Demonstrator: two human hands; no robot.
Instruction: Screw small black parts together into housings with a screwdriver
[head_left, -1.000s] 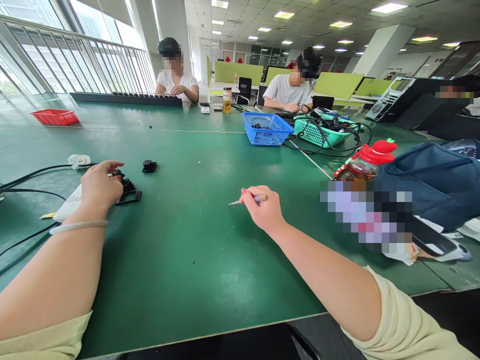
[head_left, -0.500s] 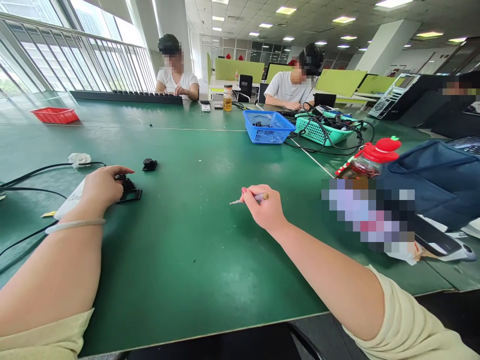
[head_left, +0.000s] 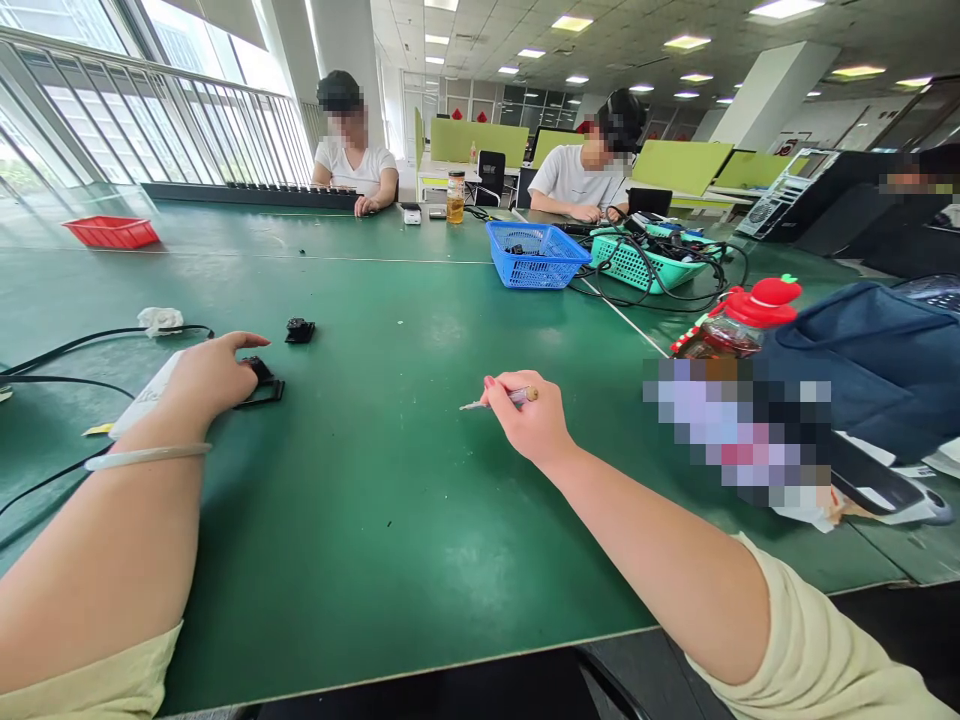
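My left hand point(head_left: 212, 374) is at the left of the table, over the end of a white block point(head_left: 146, 398). Its index finger stretches out to the right, while the other fingers curl down against a black plastic piece point(head_left: 259, 371). A flat black frame part point(head_left: 264, 393) shows just below that piece; my hand hides the rest. Farther off, a second small black part point(head_left: 300, 330) stands by itself. My right hand point(head_left: 529, 412) pinches a small screwdriver point(head_left: 529, 393), its thin tip pointing left, just above or on the green tabletop point(head_left: 420, 500).
Black cables point(head_left: 82, 378) and crumpled white tissue point(head_left: 160, 320) lie at left. Ahead are a red tray point(head_left: 112, 232), a blue basket point(head_left: 536, 258) and a green basket point(head_left: 645, 265) of cables. A red-lidded bottle point(head_left: 731, 325) and blue bag point(head_left: 874, 360) stand right. Two people sit opposite.
My left hand has shifted slightly right, covering more of the black plastic piece. My right hand keeps its place with the screwdriver. The far-left person's hand has lowered to the table.
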